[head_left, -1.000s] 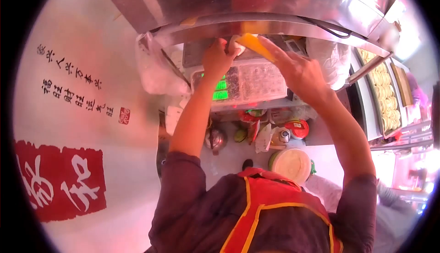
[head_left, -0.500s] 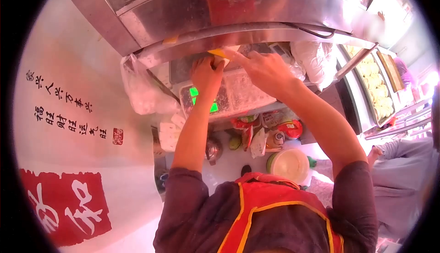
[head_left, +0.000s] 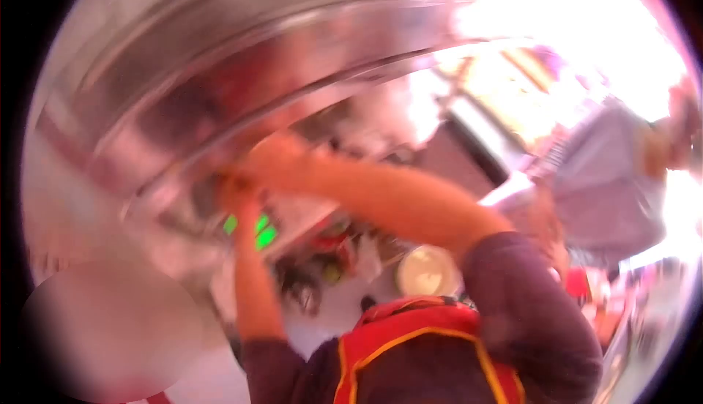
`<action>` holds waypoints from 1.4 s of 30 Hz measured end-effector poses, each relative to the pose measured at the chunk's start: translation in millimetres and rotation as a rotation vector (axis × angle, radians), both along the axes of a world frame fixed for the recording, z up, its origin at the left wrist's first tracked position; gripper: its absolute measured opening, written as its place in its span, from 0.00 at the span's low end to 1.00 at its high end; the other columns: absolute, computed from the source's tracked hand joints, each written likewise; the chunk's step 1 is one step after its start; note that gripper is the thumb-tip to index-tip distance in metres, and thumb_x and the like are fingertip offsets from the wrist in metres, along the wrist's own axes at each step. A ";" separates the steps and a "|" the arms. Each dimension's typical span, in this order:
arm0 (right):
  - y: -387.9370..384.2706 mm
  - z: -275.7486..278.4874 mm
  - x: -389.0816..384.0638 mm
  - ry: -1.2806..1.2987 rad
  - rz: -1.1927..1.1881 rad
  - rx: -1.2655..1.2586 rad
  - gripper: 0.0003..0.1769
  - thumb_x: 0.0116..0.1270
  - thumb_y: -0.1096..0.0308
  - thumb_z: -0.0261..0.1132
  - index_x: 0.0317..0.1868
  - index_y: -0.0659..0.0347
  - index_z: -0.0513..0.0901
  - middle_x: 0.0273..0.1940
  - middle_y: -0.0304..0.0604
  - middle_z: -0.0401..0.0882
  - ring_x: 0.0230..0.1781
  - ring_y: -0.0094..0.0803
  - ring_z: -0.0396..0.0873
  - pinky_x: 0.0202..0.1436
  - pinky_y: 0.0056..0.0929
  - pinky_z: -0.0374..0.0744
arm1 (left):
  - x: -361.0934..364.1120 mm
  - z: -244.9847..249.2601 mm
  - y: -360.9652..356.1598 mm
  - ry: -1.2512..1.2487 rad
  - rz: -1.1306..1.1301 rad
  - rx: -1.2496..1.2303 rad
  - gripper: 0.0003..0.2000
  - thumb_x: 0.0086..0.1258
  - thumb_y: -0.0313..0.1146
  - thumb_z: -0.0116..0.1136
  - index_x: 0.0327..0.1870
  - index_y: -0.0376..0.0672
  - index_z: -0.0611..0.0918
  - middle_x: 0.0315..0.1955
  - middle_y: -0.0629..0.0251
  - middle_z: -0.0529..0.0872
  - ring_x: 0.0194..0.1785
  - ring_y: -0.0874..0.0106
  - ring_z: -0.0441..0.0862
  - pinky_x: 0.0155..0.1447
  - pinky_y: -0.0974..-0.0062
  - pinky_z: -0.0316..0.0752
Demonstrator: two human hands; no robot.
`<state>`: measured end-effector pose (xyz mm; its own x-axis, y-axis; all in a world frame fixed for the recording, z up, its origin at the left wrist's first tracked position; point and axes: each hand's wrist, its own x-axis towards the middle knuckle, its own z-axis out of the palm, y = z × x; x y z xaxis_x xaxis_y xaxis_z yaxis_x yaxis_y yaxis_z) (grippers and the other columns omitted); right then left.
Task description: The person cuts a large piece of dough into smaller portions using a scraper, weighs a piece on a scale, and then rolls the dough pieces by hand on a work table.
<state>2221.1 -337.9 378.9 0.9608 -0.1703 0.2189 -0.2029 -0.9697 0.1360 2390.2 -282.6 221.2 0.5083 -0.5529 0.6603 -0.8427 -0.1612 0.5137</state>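
Observation:
The view is heavily smeared by motion. My left hand (head_left: pixel 236 188) is over the worktop below the curved steel front, beside a scale (head_left: pixel 287 221) with lit green displays. Close beside it on the right is my right hand (head_left: pixel 274 161), the two nearly touching or overlapping. The fingers of both hands are blurred, and whatever they may hold cannot be made out.
A curved steel housing (head_left: pixel 329 38) spans the top. Below the worktop are a pale bucket (head_left: pixel 428 272) and several blurred packets (head_left: pixel 359 254). At right, a tray of pale food (head_left: pixel 505 100) is overexposed, near a person in grey clothing (head_left: pixel 611 184).
The view has swung and tilted, shifting the worktop and both hands left and lower. The person in grey shows more fully. The yellow thing by my right hand is no longer distinguishable.

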 end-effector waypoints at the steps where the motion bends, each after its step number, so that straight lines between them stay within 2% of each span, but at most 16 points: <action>1: 2.8 1.8 -2.0 -0.018 -0.002 0.003 0.25 0.59 0.61 0.61 0.59 0.44 0.75 0.36 0.44 0.84 0.38 0.40 0.84 0.38 0.39 0.81 | 7.2 -3.6 -1.0 -0.012 -0.047 -0.008 0.15 0.56 0.44 0.62 0.35 0.41 0.82 0.31 0.55 0.84 0.36 0.53 0.79 0.42 0.59 0.72; 4: 3.4 1.5 -7.5 0.001 -0.022 -0.019 0.24 0.59 0.60 0.62 0.58 0.43 0.75 0.35 0.43 0.84 0.39 0.39 0.84 0.37 0.40 0.81 | 24.0 -17.2 -6.8 -0.076 -0.097 0.010 0.18 0.57 0.46 0.61 0.39 0.39 0.83 0.32 0.51 0.84 0.34 0.51 0.80 0.39 0.59 0.73; 5: 0.5 -3.0 -4.4 0.093 -0.039 -0.053 0.22 0.60 0.60 0.62 0.57 0.44 0.76 0.35 0.42 0.84 0.39 0.39 0.84 0.37 0.39 0.81 | -1.2 16.1 7.2 0.067 -0.090 0.166 0.18 0.60 0.47 0.58 0.40 0.39 0.82 0.33 0.52 0.84 0.36 0.51 0.80 0.41 0.57 0.73; 6: -6.1 -5.9 1.1 0.183 -0.040 -0.077 0.20 0.60 0.60 0.61 0.55 0.45 0.77 0.35 0.42 0.84 0.40 0.40 0.84 0.37 0.39 0.81 | 4.8 9.7 4.8 0.064 -0.102 0.215 0.18 0.61 0.47 0.58 0.40 0.39 0.82 0.33 0.52 0.84 0.37 0.51 0.80 0.41 0.58 0.73; 10: 4.7 35.0 -31.1 0.179 -0.049 -0.076 0.18 0.61 0.62 0.60 0.52 0.48 0.78 0.33 0.41 0.84 0.38 0.40 0.84 0.33 0.39 0.79 | 25.8 8.2 7.0 0.045 -0.041 0.313 0.17 0.63 0.46 0.57 0.41 0.40 0.81 0.33 0.54 0.84 0.38 0.55 0.81 0.42 0.61 0.74; 13: 14.4 48.2 -80.7 0.125 -0.100 -0.090 0.21 0.61 0.64 0.59 0.57 0.47 0.76 0.31 0.40 0.83 0.33 0.38 0.83 0.29 0.38 0.78 | 9.9 22.4 23.4 0.202 -0.155 0.111 0.15 0.66 0.44 0.55 0.43 0.40 0.80 0.36 0.55 0.84 0.41 0.59 0.81 0.47 0.65 0.74; 15: 27.4 50.3 -123.4 0.133 -0.114 -0.126 0.30 0.62 0.66 0.57 0.67 0.47 0.67 0.27 0.41 0.81 0.25 0.37 0.81 0.24 0.35 0.76 | 8.9 19.7 32.6 0.321 -0.385 -0.097 0.14 0.69 0.42 0.53 0.45 0.40 0.79 0.40 0.59 0.83 0.45 0.63 0.80 0.52 0.67 0.73; 16: 36.6 56.8 -146.2 0.192 -0.207 0.026 0.22 0.60 0.64 0.61 0.57 0.50 0.74 0.33 0.42 0.82 0.34 0.41 0.83 0.32 0.39 0.79 | 13.9 10.9 35.7 0.368 -0.309 -0.061 0.13 0.70 0.39 0.52 0.47 0.39 0.78 0.42 0.61 0.82 0.47 0.66 0.78 0.55 0.69 0.72; 17: 29.1 35.1 -168.4 0.102 -0.105 0.015 0.34 0.58 0.63 0.64 0.66 0.49 0.67 0.34 0.46 0.82 0.34 0.44 0.82 0.33 0.41 0.79 | 28.8 -18.1 35.9 0.376 -0.271 -0.126 0.14 0.69 0.37 0.55 0.50 0.40 0.76 0.40 0.62 0.81 0.46 0.68 0.77 0.54 0.70 0.72; 18: 39.3 43.5 -184.1 0.126 -0.174 0.164 0.43 0.56 0.63 0.66 0.72 0.46 0.57 0.35 0.47 0.82 0.34 0.45 0.82 0.33 0.43 0.79 | 20.2 -18.0 48.2 0.502 -0.302 -0.153 0.16 0.67 0.36 0.56 0.53 0.41 0.74 0.40 0.63 0.79 0.46 0.69 0.76 0.53 0.71 0.72; 21: 45.7 22.2 -212.0 0.158 -0.340 0.222 0.35 0.62 0.67 0.60 0.70 0.45 0.61 0.32 0.48 0.82 0.31 0.46 0.82 0.32 0.43 0.78 | -43.9 28.3 90.0 0.848 -0.330 -0.228 0.18 0.64 0.27 0.53 0.56 0.40 0.73 0.45 0.62 0.77 0.49 0.69 0.76 0.53 0.73 0.73; 23: 45.3 2.8 -229.8 0.132 -0.385 0.304 0.31 0.65 0.69 0.58 0.69 0.47 0.65 0.34 0.51 0.82 0.33 0.48 0.81 0.32 0.42 0.77 | -65.6 44.1 108.7 1.276 -0.484 -0.317 0.18 0.64 0.26 0.52 0.56 0.40 0.74 0.45 0.60 0.78 0.50 0.67 0.77 0.54 0.69 0.74; 29: 68.7 -27.0 -266.5 -0.018 -0.481 0.592 0.29 0.64 0.70 0.59 0.67 0.50 0.68 0.42 0.57 0.81 0.41 0.52 0.81 0.43 0.38 0.79 | -53.2 31.3 147.5 1.618 -0.635 -0.603 0.12 0.68 0.31 0.53 0.50 0.39 0.78 0.43 0.63 0.80 0.46 0.69 0.79 0.51 0.71 0.74; 34: 74.0 -48.9 -282.9 -0.064 -0.521 0.688 0.29 0.64 0.71 0.58 0.68 0.50 0.68 0.43 0.60 0.80 0.42 0.52 0.82 0.44 0.38 0.78 | -29.9 49.6 136.2 1.318 -0.420 -0.527 0.08 0.67 0.35 0.60 0.43 0.43 0.81 0.33 0.72 0.77 0.35 0.79 0.74 0.35 0.80 0.69; 37: 77.3 -49.3 -288.0 -0.013 -0.542 0.668 0.27 0.68 0.68 0.57 0.68 0.50 0.67 0.45 0.56 0.82 0.41 0.51 0.83 0.44 0.40 0.81 | -27.4 78.5 121.0 1.205 -0.211 -0.517 0.08 0.66 0.35 0.61 0.41 0.42 0.81 0.30 0.71 0.77 0.31 0.79 0.74 0.31 0.81 0.68; 42: 84.3 -50.7 -298.0 0.002 -0.611 0.711 0.27 0.68 0.68 0.57 0.68 0.49 0.67 0.45 0.57 0.82 0.40 0.51 0.83 0.42 0.41 0.81 | -16.1 95.4 97.2 1.102 -0.293 -0.429 0.08 0.66 0.33 0.61 0.42 0.40 0.81 0.27 0.72 0.77 0.26 0.81 0.73 0.28 0.82 0.67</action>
